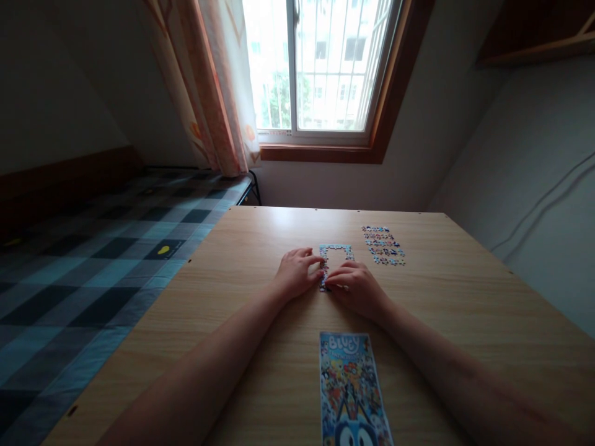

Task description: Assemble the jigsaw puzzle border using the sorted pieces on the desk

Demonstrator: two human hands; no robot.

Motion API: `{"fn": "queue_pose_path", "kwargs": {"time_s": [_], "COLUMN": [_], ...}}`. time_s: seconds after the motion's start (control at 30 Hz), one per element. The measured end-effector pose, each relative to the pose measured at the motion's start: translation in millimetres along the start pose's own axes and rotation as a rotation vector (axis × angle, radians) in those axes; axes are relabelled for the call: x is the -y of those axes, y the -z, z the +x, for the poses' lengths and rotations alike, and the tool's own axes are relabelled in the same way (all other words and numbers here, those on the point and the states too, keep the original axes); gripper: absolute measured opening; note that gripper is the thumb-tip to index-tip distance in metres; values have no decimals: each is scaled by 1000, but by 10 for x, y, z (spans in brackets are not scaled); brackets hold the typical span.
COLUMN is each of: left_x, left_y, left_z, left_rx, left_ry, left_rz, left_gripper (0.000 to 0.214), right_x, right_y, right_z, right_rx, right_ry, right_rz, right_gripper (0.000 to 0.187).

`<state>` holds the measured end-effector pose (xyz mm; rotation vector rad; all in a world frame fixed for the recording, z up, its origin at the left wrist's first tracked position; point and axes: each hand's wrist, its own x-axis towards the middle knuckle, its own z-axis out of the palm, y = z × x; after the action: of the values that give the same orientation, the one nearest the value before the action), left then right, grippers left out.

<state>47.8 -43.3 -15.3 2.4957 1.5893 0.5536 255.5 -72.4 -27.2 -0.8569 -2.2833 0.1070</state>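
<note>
A partly assembled jigsaw puzzle (341, 247) lies on the wooden table as a border of joined pieces around a bare middle. My left hand (297, 272) rests against its left side, fingers apart and fingertips touching the edge pieces. At the near left corner, the fingertips of my right hand (357, 286) are pinched together on the border; whatever they hold is too small to make out. This hand covers much of the near and right border. Closer to me lies a printed picture sheet (351, 390) with "Bluey" lettering and cartoon characters.
Loose puzzle pieces (383, 244) are laid out in rows at the right of the puzzle. The wooden table (260, 235) has a bed with a checked cover (139, 248) along its left side. Beyond it are a window (332, 68) and a curtain (218, 87).
</note>
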Motion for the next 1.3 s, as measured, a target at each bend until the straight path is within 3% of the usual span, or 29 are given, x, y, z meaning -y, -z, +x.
{"fn": "queue_pose_path", "kwargs": {"time_s": [0.63,0.87,1.3], "left_x": [-1,-14,-36], "left_y": [-8,2,9], "left_z": [-9,-5,-24], "left_rx": [-16,-8,-12], "left_ry": [-9,-1,-13], "left_rz": [-15,-26,32], "left_gripper": [34,33,34], "right_x": [24,48,66], "right_y": [18,18,47], "right_z": [-25,-35,-48], "right_rx": [6,47,74], "right_ry": [-10,46,-20], "right_rz": [-67,-47,-86], "right_gripper": [10,9,11]}}
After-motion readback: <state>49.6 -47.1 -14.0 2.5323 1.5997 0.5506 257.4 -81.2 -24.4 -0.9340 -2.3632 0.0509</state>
